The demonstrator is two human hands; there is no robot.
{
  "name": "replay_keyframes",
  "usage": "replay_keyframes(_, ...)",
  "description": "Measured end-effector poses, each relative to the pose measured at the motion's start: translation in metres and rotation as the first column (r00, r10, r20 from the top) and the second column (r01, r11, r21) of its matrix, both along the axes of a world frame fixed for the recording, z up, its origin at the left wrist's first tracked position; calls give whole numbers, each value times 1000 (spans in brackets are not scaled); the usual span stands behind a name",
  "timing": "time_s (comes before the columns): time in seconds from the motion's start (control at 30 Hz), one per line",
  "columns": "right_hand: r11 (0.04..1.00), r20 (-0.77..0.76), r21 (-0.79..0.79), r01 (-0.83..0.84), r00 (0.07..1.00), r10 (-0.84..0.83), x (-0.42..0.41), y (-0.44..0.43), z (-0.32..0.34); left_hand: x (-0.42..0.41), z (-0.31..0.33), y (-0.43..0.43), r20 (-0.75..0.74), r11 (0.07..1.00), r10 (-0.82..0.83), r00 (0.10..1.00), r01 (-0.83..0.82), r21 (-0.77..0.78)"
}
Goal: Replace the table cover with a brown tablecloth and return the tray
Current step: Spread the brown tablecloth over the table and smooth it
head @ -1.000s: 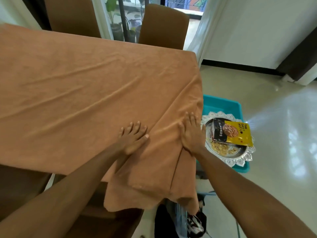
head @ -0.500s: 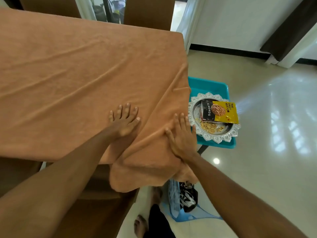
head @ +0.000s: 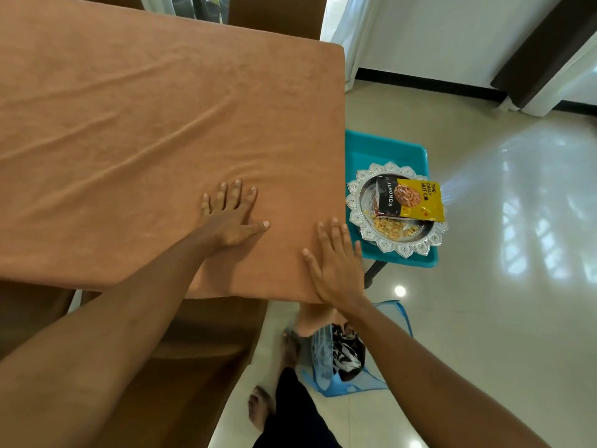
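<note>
Glossy tiled floor (head: 484,302), white curtains (head: 337,24), and a table that's fully hidden under the brown tablecloth (head: 145,134), so I'd say the cover-swap half is basically done. The cloth reaches the near edge and the right edge and drapes over both, with a few long shallow creases running diagonally across the middle. Both hands are flat on it. The left hand (head: 231,218) is palm down with fingers straight and spread, a bit in from the near right corner. The right hand (head: 336,270) is also flat with straight fingers, pressing right at that corner along the right edge. Neither is gripping anything, so it looks like smoothing to me. What's left is the tray (head: 405,252): the silver scalloped one sits on a teal plastic stool (head: 384,150) just beside the table's right side, with an almond packet (head: 410,198) and some loose nuts (head: 391,229) on it. So it hasn't gone back yet. Down by the person's feet there's a blue bag (head: 339,388) with black-and-white fabric in it. Could be the old cover, can't tell. My guess is a last bit of smoothing, then the tray gets lifted back on.
</note>
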State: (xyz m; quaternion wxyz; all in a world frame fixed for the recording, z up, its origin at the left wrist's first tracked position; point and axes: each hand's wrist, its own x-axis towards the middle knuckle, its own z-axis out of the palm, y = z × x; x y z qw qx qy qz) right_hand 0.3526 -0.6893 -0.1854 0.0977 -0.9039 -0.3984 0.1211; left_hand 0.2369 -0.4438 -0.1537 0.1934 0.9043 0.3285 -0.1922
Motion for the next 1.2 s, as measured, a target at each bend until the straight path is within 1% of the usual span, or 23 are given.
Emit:
replay_keyframes(0.1,999,-2,-16,42,999,-42,7,-6,6,0,0,-1,4,1000,-4,1000,4,-4)
replay_keyframes(0.2,996,-19,76,42,999,-41,-2,10,18,-1,-1,-2,7,1000,-8,1000,8,10)
replay_keyframes(0.27,991,20,130,-24,1000,22,-12,27,23,-1,-2,-2,22,999,-22,1000,21,34)
replay_keyframes(0.37,989,6,102,-108,994,108,-21,44,18,-8,-12,-15,114,996,-5,993,-5,85)
replay_keyframes(0.43,992,12,59,-112,994,111,-20,41,10,-20,-20,-40,220,986,8,975,-45,163)
replay_keyframes(0.5,994,42,33,-106,994,104,-18,36,5,-32,-24,-69,288,978,-7,958,-54,202)
replay_keyframes(0.57,995,56,39,-93,994,91,-17,34,4,-42,-22,-88,294,980,-27,956,-33,199)
replay_keyframes(0.67,996,55,57,-65,997,62,-18,33,7,-49,-20,-95,267,982,-47,963,-4,187)
replay_keyframes(0.73,996,30,62,-60,998,58,-18,41,13,-55,-18,-90,278,985,-14,961,-35,169)
replay_keyframes(0.8,991,4,110,-74,997,74,-17,54,19,-58,-15,-80,304,981,47,952,-101,163)
replay_keyframes(0.9,974,0,165,-154,988,156,-13,80,22,-62,-11,-54,304,960,153,940,-214,179)
replay_keyframes(0.97,969,3,144,-203,979,205,-7,99,21,-62,-11,-34,275,953,189,943,-243,180)
replay_keyframes(1.07,967,-1,67,-244,970,245,16,130,16,-46,-12,-1,242,941,238,941,-286,184)
replay_keyframes(1.2,967,-18,32,-252,967,253,66,182,9,-5,-14,43,224,943,214,951,-261,206)
